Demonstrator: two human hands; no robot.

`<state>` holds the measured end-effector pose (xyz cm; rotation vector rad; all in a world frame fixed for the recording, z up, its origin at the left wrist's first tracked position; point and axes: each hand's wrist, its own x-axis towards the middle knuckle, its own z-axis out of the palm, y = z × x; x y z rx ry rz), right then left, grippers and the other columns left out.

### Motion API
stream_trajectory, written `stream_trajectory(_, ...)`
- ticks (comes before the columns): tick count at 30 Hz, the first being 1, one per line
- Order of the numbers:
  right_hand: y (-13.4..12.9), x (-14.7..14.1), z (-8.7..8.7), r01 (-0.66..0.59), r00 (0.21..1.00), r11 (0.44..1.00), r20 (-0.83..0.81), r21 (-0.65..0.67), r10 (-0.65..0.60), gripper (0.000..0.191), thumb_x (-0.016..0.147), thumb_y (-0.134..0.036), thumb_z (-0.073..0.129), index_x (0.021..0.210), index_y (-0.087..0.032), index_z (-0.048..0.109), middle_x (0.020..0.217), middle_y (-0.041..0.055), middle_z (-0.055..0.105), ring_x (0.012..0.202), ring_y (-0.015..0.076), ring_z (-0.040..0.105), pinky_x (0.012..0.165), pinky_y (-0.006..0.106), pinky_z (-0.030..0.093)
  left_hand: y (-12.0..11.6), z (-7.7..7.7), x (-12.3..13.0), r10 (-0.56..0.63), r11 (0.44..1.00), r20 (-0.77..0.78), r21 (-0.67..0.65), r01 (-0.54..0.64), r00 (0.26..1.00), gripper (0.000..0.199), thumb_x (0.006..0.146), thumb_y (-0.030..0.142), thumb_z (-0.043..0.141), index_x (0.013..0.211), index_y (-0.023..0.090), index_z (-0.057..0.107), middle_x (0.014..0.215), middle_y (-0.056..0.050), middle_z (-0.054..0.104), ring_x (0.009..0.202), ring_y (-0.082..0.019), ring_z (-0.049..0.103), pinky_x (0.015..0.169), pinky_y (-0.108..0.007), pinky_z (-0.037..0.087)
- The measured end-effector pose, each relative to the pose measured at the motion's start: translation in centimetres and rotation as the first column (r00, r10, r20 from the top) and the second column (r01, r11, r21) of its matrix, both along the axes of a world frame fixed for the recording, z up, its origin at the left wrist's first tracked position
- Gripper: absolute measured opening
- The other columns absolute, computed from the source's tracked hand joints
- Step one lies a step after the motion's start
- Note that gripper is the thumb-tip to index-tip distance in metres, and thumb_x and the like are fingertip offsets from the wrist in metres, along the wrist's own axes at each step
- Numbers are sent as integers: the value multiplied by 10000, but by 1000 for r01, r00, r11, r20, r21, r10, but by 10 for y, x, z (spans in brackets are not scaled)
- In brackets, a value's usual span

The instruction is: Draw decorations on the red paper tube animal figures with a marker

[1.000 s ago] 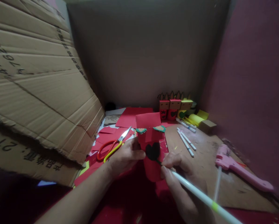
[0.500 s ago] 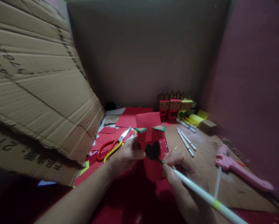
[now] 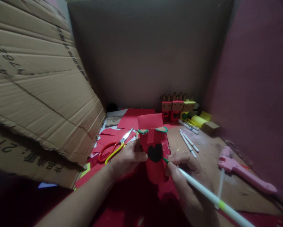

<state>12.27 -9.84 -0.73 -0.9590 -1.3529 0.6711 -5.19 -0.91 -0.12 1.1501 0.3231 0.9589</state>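
Observation:
My left hand (image 3: 129, 159) grips a red paper tube figure (image 3: 155, 175) from its left side, thumb on the front. A dark heart (image 3: 155, 153) is coloured on the tube, and two green-edged cardboard ears stick out near the top under a red flap (image 3: 151, 121). Between the thumb and fingers of my right hand (image 3: 188, 179) is a white-barrelled green felt-tip pen (image 3: 203, 189). Its green tip is at the lower right edge of the heart; whether it touches the paper I cannot tell.
Scissors (image 3: 112, 151) lie on red paper sheets at left, beside a large cardboard sheet (image 3: 37, 78). Several finished figures (image 3: 177, 107) stand at the back. White pens (image 3: 188, 142), a yellow paper roll (image 3: 200, 119) and a pink glue gun (image 3: 245, 176) lie at right.
The pen tip has shifted slightly up and to the right along the heart's edge, my right hand moving with it. My left hand and the tube stay in place.

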Motion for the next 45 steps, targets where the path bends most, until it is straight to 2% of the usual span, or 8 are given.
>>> stream_trajectory(7, 1, 1, 1, 70, 998, 996, 6, 48, -70, 100, 978, -284, 610, 884, -257, 628, 672, -46, 621, 540, 99, 575, 492, 179, 492, -2, 4, 0, -14, 1000, -16, -17, 14, 1000, 487, 656, 243, 903, 1114, 177, 753, 1035, -100, 776, 935, -255, 714, 881, -364, 536)
stream_trajectory(13, 3, 0, 2, 55, 998, 996, 27, 71, -57, 100, 983, -270, 602, 886, -258, 623, 660, -44, 624, 533, 102, 580, 484, 183, 496, -1, 3, -1, -31, 1000, -28, -6, 31, 999, 480, 680, 233, 884, 1135, 172, 745, 1038, -101, 770, 937, -245, 716, 883, -354, 538)
stream_trajectory(20, 4, 3, -2, 17, 1000, 997, -5, 73, -17, 95, 982, -274, 607, 891, -249, 616, 741, -6, 663, 628, 129, 633, 480, 197, 478, 0, -1, -1, -31, 1000, -22, -1, 31, 999, 490, 677, 257, 890, 1133, 175, 730, 1053, -111, 764, 951, -270, 719, 884, -379, 536)
stream_trajectory(24, 3, 2, -1, -3, 1000, 998, -4, 69, 3, 111, 979, -270, 607, 871, -250, 619, 720, -14, 649, 616, 124, 622, 470, 192, 460, -1, 0, -1, -22, 999, -24, -36, 21, 999, 487, 658, 242, 905, 1113, 180, 743, 1032, -96, 768, 933, -251, 717, 869, -358, 536)
stream_trajectory(30, 0, 1, 1, 51, 998, 998, -29, 44, -50, 106, 967, -278, 626, 868, -242, 633, 718, -15, 656, 612, 123, 615, 523, 203, 495, -2, 4, -2, -10, 1000, -35, -29, 9, 999, 488, 640, 258, 918, 1092, 171, 755, 1016, -103, 772, 924, -254, 713, 887, -374, 530)
stream_trajectory(36, 2, 2, -1, 12, 999, 997, -36, 76, -9, 94, 965, -265, 620, 872, -255, 622, 717, -23, 655, 569, 117, 593, 471, 191, 462, -2, 1, -4, -16, 1000, -44, -19, 15, 999, 504, 657, 246, 904, 1129, 180, 740, 1042, -115, 767, 933, -256, 714, 887, -383, 535)
stream_trajectory(41, 2, 1, 1, 70, 997, 996, 7, 63, -71, 98, 967, -285, 626, 874, -255, 640, 716, -28, 669, 561, 106, 593, 494, 181, 490, 1, -3, -5, -32, 999, -60, 1, 32, 998, 513, 660, 278, 909, 1139, 179, 751, 1046, -111, 767, 954, -247, 711, 912, -372, 537)
stream_trajectory(45, 2, -1, 4, 102, 995, 991, 13, 90, -104, 99, 962, -271, 632, 864, -259, 646, 724, -42, 679, 571, 94, 606, 535, 167, 520, 3, -5, -6, -56, 998, -63, 17, 58, 996, 457, 687, 230, 882, 1125, 172, 767, 1027, -107, 777, 948, -237, 717, 910, -356, 542)
